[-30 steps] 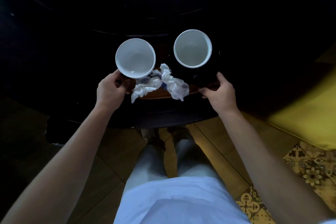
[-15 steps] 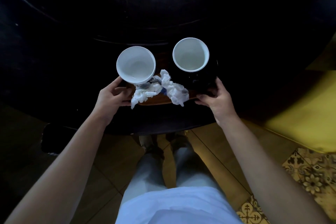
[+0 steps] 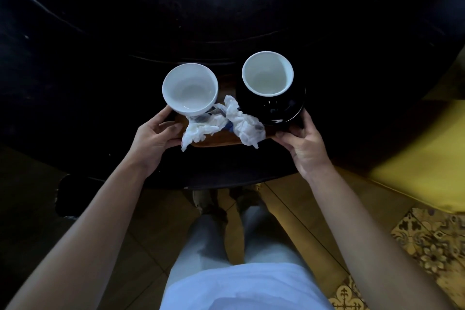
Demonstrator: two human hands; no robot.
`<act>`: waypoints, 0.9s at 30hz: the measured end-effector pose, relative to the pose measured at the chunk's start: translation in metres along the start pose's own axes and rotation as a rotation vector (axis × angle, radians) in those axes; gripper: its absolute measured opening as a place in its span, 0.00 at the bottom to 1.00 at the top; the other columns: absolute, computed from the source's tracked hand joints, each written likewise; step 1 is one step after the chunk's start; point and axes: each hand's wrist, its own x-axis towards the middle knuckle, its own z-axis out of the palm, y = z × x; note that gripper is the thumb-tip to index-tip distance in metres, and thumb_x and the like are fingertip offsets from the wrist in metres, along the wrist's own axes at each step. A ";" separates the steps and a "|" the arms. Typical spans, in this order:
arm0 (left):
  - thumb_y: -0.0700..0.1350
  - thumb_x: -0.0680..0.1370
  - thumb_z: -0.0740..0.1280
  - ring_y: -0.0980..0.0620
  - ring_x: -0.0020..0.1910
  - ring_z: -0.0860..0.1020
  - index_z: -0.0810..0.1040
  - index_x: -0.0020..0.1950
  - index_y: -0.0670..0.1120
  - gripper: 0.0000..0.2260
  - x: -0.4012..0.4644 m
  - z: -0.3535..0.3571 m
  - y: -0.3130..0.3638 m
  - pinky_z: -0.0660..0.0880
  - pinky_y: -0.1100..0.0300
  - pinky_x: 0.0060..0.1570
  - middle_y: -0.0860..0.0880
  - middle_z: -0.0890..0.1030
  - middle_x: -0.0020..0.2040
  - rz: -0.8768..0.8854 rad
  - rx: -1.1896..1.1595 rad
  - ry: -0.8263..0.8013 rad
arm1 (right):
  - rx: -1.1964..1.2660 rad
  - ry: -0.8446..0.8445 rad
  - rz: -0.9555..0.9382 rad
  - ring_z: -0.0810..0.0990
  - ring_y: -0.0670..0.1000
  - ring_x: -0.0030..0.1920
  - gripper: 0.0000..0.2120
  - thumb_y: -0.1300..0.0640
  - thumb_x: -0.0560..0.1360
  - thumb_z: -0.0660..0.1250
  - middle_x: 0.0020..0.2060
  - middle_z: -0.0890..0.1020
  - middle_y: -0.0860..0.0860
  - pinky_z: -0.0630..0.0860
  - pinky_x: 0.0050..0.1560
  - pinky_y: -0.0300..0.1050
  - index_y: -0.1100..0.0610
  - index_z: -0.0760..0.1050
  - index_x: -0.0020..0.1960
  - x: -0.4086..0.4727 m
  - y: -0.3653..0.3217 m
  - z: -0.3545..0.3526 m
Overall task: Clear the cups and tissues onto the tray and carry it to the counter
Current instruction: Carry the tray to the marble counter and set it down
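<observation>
A small brown wooden tray (image 3: 216,139) sits near the front edge of a dark round table (image 3: 226,7). On its left stands a white cup (image 3: 190,89). On its right a cup (image 3: 267,73) with a white inside and black outside rests on a black saucer (image 3: 289,113). Crumpled white tissues (image 3: 226,123) lie between them and hang over the tray's front edge. My left hand (image 3: 156,137) grips the tray's left end and my right hand (image 3: 302,143) grips its right end, thumbs on top.
The table's front rim (image 3: 214,178) is just ahead of my legs. A yellow seat (image 3: 422,153) stands to the right. Brown floor tiles and patterned tiles (image 3: 432,244) lie below. A dark chair or stool (image 3: 68,194) sits at the lower left.
The tray with cups and tissues sits slightly lower in view than before. Both hands have closed more firmly around the tray's ends.
</observation>
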 end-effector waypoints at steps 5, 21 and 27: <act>0.34 0.81 0.67 0.51 0.48 0.85 0.69 0.80 0.47 0.27 -0.015 -0.006 0.016 0.83 0.58 0.48 0.47 0.80 0.50 0.056 -0.067 -0.025 | 0.027 -0.039 -0.061 0.77 0.56 0.69 0.39 0.77 0.74 0.66 0.70 0.75 0.57 0.81 0.58 0.50 0.48 0.65 0.77 -0.013 -0.022 0.012; 0.35 0.79 0.66 0.57 0.37 0.79 0.66 0.81 0.47 0.30 -0.145 -0.057 0.132 0.82 0.62 0.44 0.47 0.67 0.40 0.357 -0.300 -0.109 | 0.034 -0.215 -0.280 0.78 0.59 0.67 0.42 0.64 0.66 0.78 0.65 0.80 0.59 0.79 0.60 0.54 0.49 0.67 0.76 -0.120 -0.149 0.096; 0.37 0.74 0.69 0.57 0.36 0.77 0.66 0.81 0.46 0.35 -0.204 -0.073 0.142 0.81 0.63 0.43 0.47 0.68 0.39 0.443 -0.372 -0.029 | -0.008 -0.316 -0.315 0.82 0.58 0.63 0.38 0.67 0.70 0.73 0.61 0.84 0.57 0.81 0.57 0.49 0.50 0.67 0.76 -0.145 -0.171 0.120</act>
